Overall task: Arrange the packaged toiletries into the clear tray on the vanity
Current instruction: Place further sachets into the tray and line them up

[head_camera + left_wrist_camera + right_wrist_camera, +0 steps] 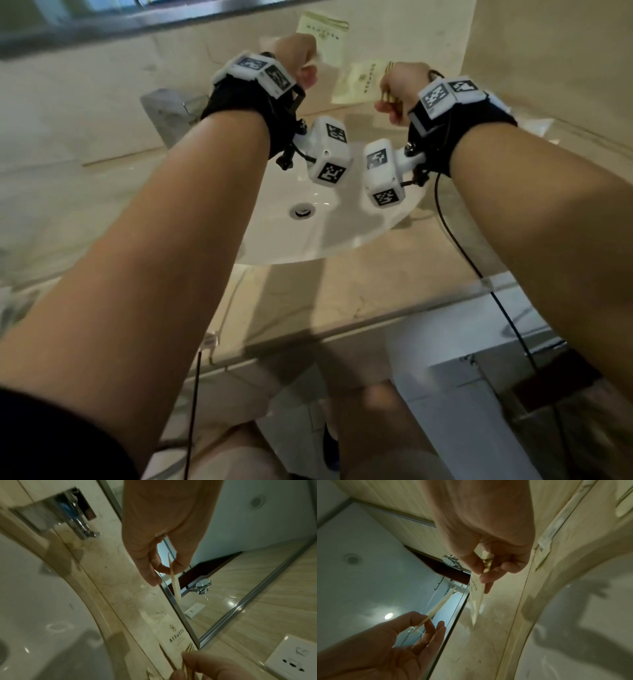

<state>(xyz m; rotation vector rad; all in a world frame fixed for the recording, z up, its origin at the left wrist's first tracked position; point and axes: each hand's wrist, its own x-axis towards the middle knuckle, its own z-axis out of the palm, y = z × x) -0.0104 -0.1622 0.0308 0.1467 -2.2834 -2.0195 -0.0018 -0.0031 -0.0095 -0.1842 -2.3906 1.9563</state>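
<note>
Both hands are raised over the sink, close to the back wall. My left hand pinches a flat cream packet by its lower edge; the left wrist view shows this packet edge-on between thumb and fingers. My right hand pinches a second cream packet together with a thin gold item. A clear tray edge shows at the vanity's front left, below my left forearm; its inside is hidden.
A white basin with a metal drain lies under the hands. A chrome tap stands at the back left, and a mirror is behind. A pale wrapped item lies on the counter at the right. A wall socket is nearby.
</note>
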